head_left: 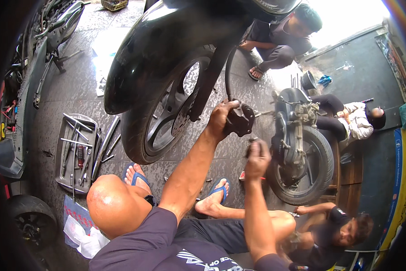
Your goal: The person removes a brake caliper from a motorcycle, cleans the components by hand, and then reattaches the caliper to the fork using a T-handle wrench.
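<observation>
My left hand (218, 117) grips a dark brake caliper (242, 120), from which a black hose (230, 74) runs upward along the front fork (205, 81) of a motorbike. Just left of the caliper is the front wheel (139, 150) with its brake disc (191, 105), under a glossy black fender (135, 54). My right hand (257, 159) is closed below and to the right of the caliper, apart from it, its fingers around a small dark piece (250, 147) too small to make out.
A tool tray (67, 184) and metal tubes (104, 144) lie at left, beside scooters (18, 158). A dismantled bike rear with wheel (322, 171) stands at right. Co-workers are around: one squatting (275, 61) at top, one seated (358, 122) at right, one (329, 235) at lower right.
</observation>
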`<action>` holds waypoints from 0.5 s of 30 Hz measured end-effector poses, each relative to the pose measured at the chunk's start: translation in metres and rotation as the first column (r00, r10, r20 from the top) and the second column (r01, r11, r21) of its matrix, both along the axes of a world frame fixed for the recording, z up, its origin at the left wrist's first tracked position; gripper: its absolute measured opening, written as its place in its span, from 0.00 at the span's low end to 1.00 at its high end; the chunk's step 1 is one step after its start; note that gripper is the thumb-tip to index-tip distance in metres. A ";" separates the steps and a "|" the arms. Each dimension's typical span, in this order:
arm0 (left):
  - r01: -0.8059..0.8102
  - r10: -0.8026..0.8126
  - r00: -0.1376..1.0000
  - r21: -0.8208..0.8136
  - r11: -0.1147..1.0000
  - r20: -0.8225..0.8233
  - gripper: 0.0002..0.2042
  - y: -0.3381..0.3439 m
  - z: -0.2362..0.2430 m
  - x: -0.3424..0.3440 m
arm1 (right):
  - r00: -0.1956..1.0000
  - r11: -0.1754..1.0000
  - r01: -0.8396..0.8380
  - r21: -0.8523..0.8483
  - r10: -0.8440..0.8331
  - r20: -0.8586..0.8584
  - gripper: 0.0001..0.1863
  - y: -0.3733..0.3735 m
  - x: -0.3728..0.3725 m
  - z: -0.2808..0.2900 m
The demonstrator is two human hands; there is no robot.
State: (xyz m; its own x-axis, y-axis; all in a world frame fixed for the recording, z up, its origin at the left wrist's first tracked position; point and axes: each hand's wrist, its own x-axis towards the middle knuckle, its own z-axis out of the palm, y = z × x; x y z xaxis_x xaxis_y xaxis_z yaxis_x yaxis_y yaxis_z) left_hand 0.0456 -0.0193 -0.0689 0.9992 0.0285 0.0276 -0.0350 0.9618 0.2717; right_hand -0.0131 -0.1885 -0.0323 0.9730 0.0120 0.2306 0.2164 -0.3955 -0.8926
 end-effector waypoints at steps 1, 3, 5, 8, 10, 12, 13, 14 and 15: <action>0.045 -0.044 0.999 -0.080 0.996 0.013 0.09 -0.006 0.000 0.003 | 0.997 0.973 0.074 -0.220 -0.079 -0.010 0.13 -0.021 -0.001 -0.049; 0.131 -0.127 0.991 -0.232 0.964 0.031 0.11 -0.020 -0.008 0.008 | 0.900 0.972 -0.080 -0.221 -0.024 -0.435 0.17 -0.047 -0.027 -0.141; 0.123 -0.104 0.990 -0.245 0.962 0.091 0.17 0.018 -0.025 0.002 | 0.787 0.966 -0.184 -0.181 0.035 -0.617 0.18 0.014 -0.069 -0.195; 0.336 -0.305 0.942 -0.435 0.835 0.140 0.22 0.002 -0.043 0.013 | 0.772 0.892 -0.204 -0.404 -0.107 -0.627 0.23 -0.010 -0.096 -0.240; 0.363 -0.324 0.930 -0.304 0.881 0.172 0.25 0.008 -0.036 0.008 | 0.902 0.845 -0.166 -0.508 -0.078 -0.425 0.24 -0.022 -0.088 -0.277; 0.368 -0.293 0.905 -0.224 0.902 0.307 0.29 0.007 -0.016 -0.005 | 0.894 0.959 -0.099 -0.265 -0.032 -0.448 0.24 -0.028 -0.046 -0.249; 0.365 -0.248 0.871 -0.222 0.904 0.424 0.32 0.004 -0.013 -0.010 | 0.868 0.997 -0.049 -0.056 0.015 -0.496 0.24 -0.029 -0.026 -0.220; 0.432 -0.287 0.844 -0.257 0.865 0.454 0.32 0.011 -0.020 -0.009 | 0.873 0.994 -0.022 0.111 0.073 -0.482 0.23 -0.011 -0.011 -0.176; 0.502 -0.324 0.810 -0.293 0.813 0.489 0.32 0.014 -0.027 -0.007 | 0.880 0.963 0.013 0.269 0.117 -0.461 0.22 0.003 0.002 -0.125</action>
State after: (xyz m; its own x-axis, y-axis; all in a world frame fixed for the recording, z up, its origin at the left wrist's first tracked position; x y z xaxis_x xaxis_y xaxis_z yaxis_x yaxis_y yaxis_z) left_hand 0.0386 -0.0054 -0.0962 0.8154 -0.2873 0.5025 0.3728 0.9248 -0.0761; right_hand -0.0114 -0.1853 -0.1577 0.9658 0.0696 -0.2498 -0.2386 -0.1395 -0.9611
